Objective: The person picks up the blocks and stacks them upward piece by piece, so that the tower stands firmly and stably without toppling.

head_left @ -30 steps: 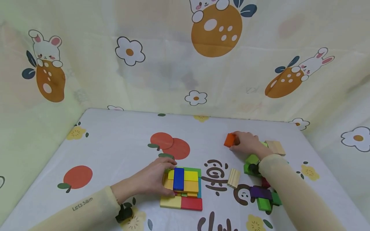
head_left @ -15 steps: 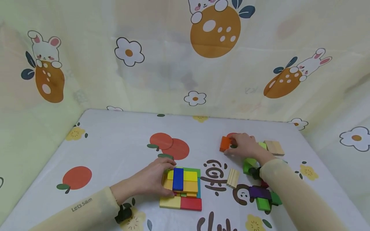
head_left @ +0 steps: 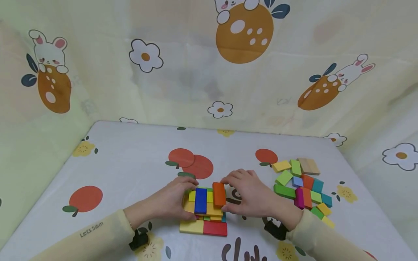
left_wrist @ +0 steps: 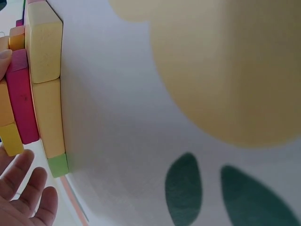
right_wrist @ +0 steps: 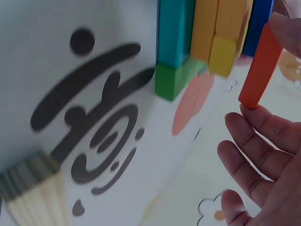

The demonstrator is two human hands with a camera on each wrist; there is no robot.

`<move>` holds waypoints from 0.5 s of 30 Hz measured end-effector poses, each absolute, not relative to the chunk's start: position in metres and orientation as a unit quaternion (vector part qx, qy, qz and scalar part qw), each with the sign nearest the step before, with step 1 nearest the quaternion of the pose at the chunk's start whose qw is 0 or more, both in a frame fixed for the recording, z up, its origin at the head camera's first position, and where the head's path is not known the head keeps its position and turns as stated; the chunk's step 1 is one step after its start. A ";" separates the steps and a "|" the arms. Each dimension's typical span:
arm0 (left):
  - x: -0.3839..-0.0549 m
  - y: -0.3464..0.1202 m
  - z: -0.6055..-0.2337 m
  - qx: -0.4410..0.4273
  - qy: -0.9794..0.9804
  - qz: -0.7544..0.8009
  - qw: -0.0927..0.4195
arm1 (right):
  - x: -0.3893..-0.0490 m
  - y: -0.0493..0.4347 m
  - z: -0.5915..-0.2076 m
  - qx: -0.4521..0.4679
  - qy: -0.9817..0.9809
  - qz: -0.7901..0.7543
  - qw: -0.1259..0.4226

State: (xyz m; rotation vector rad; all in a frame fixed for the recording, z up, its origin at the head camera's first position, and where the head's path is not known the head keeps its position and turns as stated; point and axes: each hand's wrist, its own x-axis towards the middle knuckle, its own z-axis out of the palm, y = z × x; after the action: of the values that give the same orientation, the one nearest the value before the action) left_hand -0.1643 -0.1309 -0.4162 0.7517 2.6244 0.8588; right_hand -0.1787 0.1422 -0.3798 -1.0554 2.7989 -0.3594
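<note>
A low layered stack of coloured wooden blocks (head_left: pixel 214 211) stands on the cloth at the centre. A blue block (head_left: pixel 200 200) lies across its yellow top. My left hand (head_left: pixel 171 199) holds the stack from the left, thumb at the front, fingers at the back. In the left wrist view, a magenta block (left_wrist: pixel 21 101) shows in the stack's front side. My right hand (head_left: pixel 253 192) pinches an orange block (head_left: pixel 219 194) by its two ends over the stack's right part. In the right wrist view, the orange block (right_wrist: pixel 261 66) stands beside the blue one, its lower end at a fingertip.
A loose group of coloured blocks (head_left: pixel 307 192) lies at the right, with a plain wood block (head_left: pixel 308 166) at its back. A ridged wooden block (right_wrist: pixel 33 193) sits near the right hand. Patterned cloth (head_left: pixel 137 152) covers the table, and a patterned curtain (head_left: pixel 183 83) rises behind.
My right hand has brought the orange block from the back right, leftward and nearer, to the top of the stack. The left hand stays at the stack.
</note>
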 end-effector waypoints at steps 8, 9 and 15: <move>-0.165 -0.131 -0.416 0.259 0.905 0.305 0.142 | -0.173 0.132 -0.385 -0.359 0.925 -0.105 0.065; -0.165 -0.131 -0.416 0.260 0.905 0.305 0.142 | -0.172 0.131 -0.385 -0.360 0.925 -0.102 0.067; -0.165 -0.131 -0.417 0.259 0.905 0.306 0.141 | -0.171 0.127 -0.386 -0.356 0.926 -0.097 0.079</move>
State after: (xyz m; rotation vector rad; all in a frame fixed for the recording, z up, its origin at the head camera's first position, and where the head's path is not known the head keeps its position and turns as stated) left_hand -0.1646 -0.1313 -0.4168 0.7479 2.6137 0.8849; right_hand -0.1712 0.1274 -0.3863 -1.0648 2.7725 -0.2894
